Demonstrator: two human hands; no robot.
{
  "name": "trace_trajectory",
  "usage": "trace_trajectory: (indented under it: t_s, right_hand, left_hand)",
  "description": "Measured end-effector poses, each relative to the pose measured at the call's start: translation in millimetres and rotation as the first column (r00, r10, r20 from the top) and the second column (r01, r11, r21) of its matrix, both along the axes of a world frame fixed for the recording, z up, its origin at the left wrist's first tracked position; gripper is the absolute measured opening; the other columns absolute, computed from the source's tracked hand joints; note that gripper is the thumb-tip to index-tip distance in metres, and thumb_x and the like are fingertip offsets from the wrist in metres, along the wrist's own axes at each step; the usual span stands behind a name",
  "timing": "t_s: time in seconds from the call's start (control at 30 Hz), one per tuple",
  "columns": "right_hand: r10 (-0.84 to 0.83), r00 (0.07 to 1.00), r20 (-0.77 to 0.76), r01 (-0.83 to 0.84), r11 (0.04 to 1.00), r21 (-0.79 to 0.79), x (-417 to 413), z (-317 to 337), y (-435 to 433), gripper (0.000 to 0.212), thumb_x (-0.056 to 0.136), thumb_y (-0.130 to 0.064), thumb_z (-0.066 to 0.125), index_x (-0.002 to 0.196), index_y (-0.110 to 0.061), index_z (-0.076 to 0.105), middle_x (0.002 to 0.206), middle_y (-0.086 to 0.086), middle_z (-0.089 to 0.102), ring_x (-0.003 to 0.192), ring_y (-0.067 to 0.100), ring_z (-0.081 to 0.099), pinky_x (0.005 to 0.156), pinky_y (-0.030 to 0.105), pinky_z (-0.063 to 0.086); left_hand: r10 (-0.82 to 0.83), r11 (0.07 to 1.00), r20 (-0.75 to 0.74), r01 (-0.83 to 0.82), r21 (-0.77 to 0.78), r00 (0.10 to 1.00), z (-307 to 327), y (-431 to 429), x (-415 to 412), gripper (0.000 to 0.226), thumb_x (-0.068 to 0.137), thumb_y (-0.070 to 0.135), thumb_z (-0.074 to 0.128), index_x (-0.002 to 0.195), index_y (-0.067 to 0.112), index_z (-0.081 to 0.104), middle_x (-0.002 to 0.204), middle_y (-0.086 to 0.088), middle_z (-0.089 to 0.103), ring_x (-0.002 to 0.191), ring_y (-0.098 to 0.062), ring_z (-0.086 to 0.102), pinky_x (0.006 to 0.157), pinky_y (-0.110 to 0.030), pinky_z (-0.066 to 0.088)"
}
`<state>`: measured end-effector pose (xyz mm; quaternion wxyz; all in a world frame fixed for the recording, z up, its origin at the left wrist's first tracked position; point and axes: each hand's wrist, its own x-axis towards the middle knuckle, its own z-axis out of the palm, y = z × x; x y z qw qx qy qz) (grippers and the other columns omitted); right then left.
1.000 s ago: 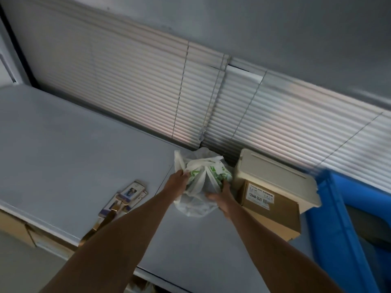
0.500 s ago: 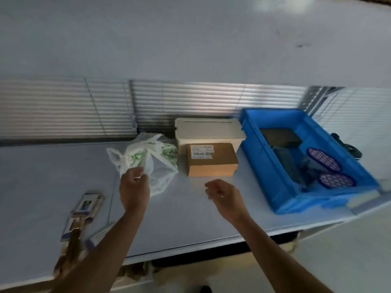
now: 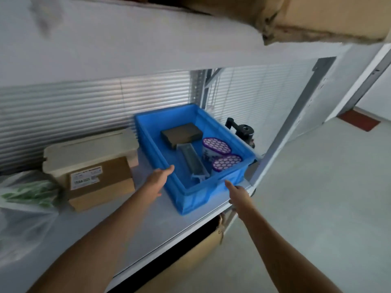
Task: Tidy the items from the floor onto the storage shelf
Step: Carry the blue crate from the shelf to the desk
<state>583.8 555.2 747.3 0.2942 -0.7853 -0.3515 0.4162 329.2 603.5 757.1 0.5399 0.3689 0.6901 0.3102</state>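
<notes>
A blue plastic crate (image 3: 203, 196) stands at the right end of the white storage shelf (image 3: 152, 225). Inside it lie a dark box (image 3: 181, 134), a grey rail (image 3: 193, 161) and two purple honeycomb-topped containers (image 3: 216, 144). My left hand (image 3: 158, 179) is open beside the crate's near left corner, fingertips at the rim. My right hand (image 3: 238, 192) is open at the crate's front right edge, holding nothing. The white plastic bag with green print (image 3: 27, 193) rests at the far left of the shelf, apart from both hands.
A brown cardboard box (image 3: 101, 182) with a label sits in front of a cream lidded bin (image 3: 88, 149), left of the crate. A black device (image 3: 243, 131) stands behind the crate. Cardboard sits on the upper shelf (image 3: 328, 15) and under the shelf (image 3: 190, 256). Grey floor spreads right.
Both hands let go of the plastic bag, which stays on the shelf. The view swung right, and both hands moved over to the blue crate.
</notes>
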Motion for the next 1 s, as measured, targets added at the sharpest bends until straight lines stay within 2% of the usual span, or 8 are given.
trace_trajectory:
  t_s: [0.1,0.2,0.33,0.43,0.63,0.73,0.9,1.0]
  right_hand:
    - [-0.101,0.92,-0.38,0.04,0.985,-0.165,20,10,27,0.088,0.079,-0.071,0.06,0.139,-0.009,0.044,0.134,0.016,0.049,0.12,0.036,0.053,0.094,0.051,0.046]
    - [-0.137,0.82,-0.556,0.003,0.972,-0.235,22,17,46,0.103,0.071,-0.067,0.072,0.146,-0.009,0.034,0.149,0.023,0.038,0.13,0.045,0.046,0.097,0.057,0.047]
    - [-0.19,0.791,-0.581,0.047,0.967,-0.252,4,14,61,0.082,0.076,-0.042,0.08,0.137,-0.005,0.04,0.137,0.025,0.049,0.118,0.046,0.057,0.095,0.059,0.051]
    - [-0.257,0.748,-0.613,0.134,0.962,-0.239,-5,12,53,0.049,0.082,-0.022,0.075,0.12,0.0,0.052,0.108,0.023,0.066,0.083,0.038,0.069,0.074,0.053,0.059]
    - [-0.368,0.725,-0.582,0.259,0.929,-0.266,9,8,-7,0.034,0.08,-0.022,0.076,0.099,-0.006,0.052,0.091,0.018,0.065,0.074,0.032,0.067,0.066,0.046,0.057]
    - [-0.386,0.74,-0.551,0.324,0.922,-0.211,21,3,-49,0.04,0.079,-0.021,0.074,0.11,-0.006,0.054,0.094,0.016,0.066,0.074,0.03,0.068,0.057,0.039,0.056]
    - [-0.444,0.745,-0.498,0.453,0.885,-0.11,32,-2,-137,0.027,0.079,-0.016,0.071,0.103,-0.009,0.06,0.088,0.01,0.067,0.072,0.024,0.067,0.051,0.031,0.054]
    - [-0.48,0.742,-0.468,0.509,0.858,-0.073,30,-8,-198,0.016,0.081,-0.014,0.069,0.094,-0.011,0.06,0.085,0.008,0.067,0.071,0.023,0.066,0.051,0.031,0.053]
  left_hand:
    - [0.092,0.993,0.04,-0.089,-0.076,0.995,-1,22,29,0.055,0.08,0.034,0.073,0.123,0.007,0.052,0.111,-0.011,0.059,0.102,-0.033,0.061,0.086,-0.045,0.05]
    - [0.176,0.983,-0.034,-0.177,-0.041,0.984,-6,24,39,0.044,0.076,0.006,0.067,0.118,0.002,0.053,0.106,-0.019,0.064,0.095,-0.037,0.066,0.072,-0.044,0.059]
    - [0.197,0.98,0.045,-0.196,-0.039,0.979,-7,19,40,0.048,0.072,0.006,0.065,0.119,0.009,0.052,0.114,-0.017,0.064,0.096,-0.033,0.065,0.057,-0.032,0.052]
    - [0.169,0.985,0.044,-0.167,-0.044,0.985,-12,10,36,0.059,0.06,0.014,0.068,0.118,0.013,0.055,0.115,-0.018,0.067,0.096,-0.033,0.067,0.064,-0.038,0.057]
    - [0.067,0.989,-0.078,-0.076,-0.13,0.995,1,-24,25,0.065,0.072,0.041,0.075,0.125,0.014,0.048,0.12,-0.006,0.054,0.106,-0.027,0.054,0.085,-0.042,0.044]
    - [0.06,0.987,-0.071,-0.07,-0.146,0.996,5,-35,17,0.073,0.071,0.059,0.072,0.124,0.017,0.046,0.12,-0.008,0.05,0.107,-0.031,0.055,0.086,-0.045,0.049]
    - [0.013,0.973,0.115,0.014,-0.232,0.993,7,-60,12,0.026,0.082,0.024,0.066,0.089,0.01,0.045,0.073,-0.012,0.047,0.061,-0.028,0.053,0.06,-0.04,0.054]
    - [-0.063,0.966,0.138,0.095,-0.242,0.988,-6,-87,6,0.012,0.082,0.01,0.057,0.081,0.011,0.046,0.067,-0.01,0.046,0.056,-0.024,0.05,0.043,-0.036,0.056]
